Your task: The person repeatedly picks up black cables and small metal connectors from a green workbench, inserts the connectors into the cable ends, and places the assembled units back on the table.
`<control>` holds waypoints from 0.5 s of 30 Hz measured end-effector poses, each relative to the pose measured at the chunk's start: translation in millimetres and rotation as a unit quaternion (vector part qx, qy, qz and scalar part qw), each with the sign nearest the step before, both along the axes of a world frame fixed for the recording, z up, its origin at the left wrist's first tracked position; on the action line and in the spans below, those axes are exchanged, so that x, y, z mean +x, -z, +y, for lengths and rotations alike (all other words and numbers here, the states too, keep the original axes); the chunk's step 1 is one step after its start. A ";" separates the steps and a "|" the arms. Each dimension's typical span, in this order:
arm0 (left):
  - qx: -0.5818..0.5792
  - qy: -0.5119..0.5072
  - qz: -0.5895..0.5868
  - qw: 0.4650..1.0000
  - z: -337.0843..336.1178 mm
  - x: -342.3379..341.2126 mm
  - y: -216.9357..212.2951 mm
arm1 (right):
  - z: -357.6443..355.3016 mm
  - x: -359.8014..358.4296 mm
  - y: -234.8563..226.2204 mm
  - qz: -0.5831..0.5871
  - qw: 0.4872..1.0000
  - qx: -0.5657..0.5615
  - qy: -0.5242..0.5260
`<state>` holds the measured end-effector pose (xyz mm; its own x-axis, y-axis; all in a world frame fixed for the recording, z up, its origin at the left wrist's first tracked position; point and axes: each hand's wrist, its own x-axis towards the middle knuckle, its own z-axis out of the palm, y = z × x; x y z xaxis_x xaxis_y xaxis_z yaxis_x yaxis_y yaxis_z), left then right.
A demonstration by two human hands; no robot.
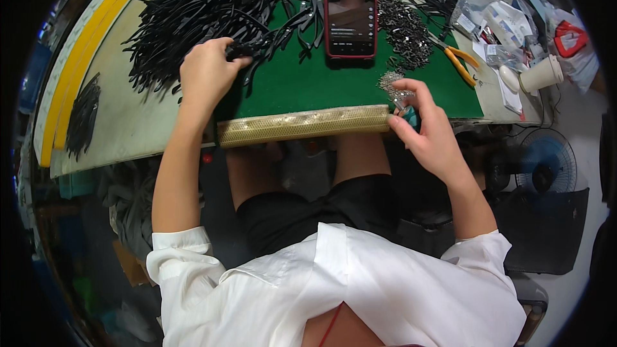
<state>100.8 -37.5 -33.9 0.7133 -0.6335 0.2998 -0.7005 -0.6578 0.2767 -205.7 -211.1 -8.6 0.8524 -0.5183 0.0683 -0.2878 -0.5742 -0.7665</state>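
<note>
My left hand point(209, 72) is at the near edge of a big heap of slim black pieces point(199, 9) that look like eyeglass temples. Its thumb and forefinger close around a few black temples point(247, 48), partly hidden by the heap. At the right end of the mat's front edge, my right hand point(427, 125) grips a small tool with a teal handle point(409, 115) and a short metal tip, probably a screwdriver. Just beyond its fingers lies a small pile of tiny silvery screws point(393, 83). Several loose temples point(308, 22) lie between the heap and the phone.
On the green mat point(289, 90) stand a red-cased phone point(349, 9), dark small metal parts point(408, 32) and orange-handled pliers point(459, 64). A gold perforated strip point(302, 125) runs along the front edge. Yellow bars point(83, 58) lie left; a white cup point(542, 74) and fan point(546, 160) are right.
</note>
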 end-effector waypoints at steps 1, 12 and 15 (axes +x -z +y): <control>0.014 -0.012 0.046 0.999 -1.0 -8.0 -11.6 | -5.2 -4.4 1.1 0.002 1.000 -0.002 0.013; -0.197 0.171 0.189 0.947 24.4 -15.8 -39.0 | -41.2 -8.3 -7.4 0.133 0.964 -0.193 -0.122; -0.251 0.227 0.257 0.905 25.8 -45.7 -46.2 | -41.2 -6.7 -6.9 0.143 0.961 -0.200 -0.124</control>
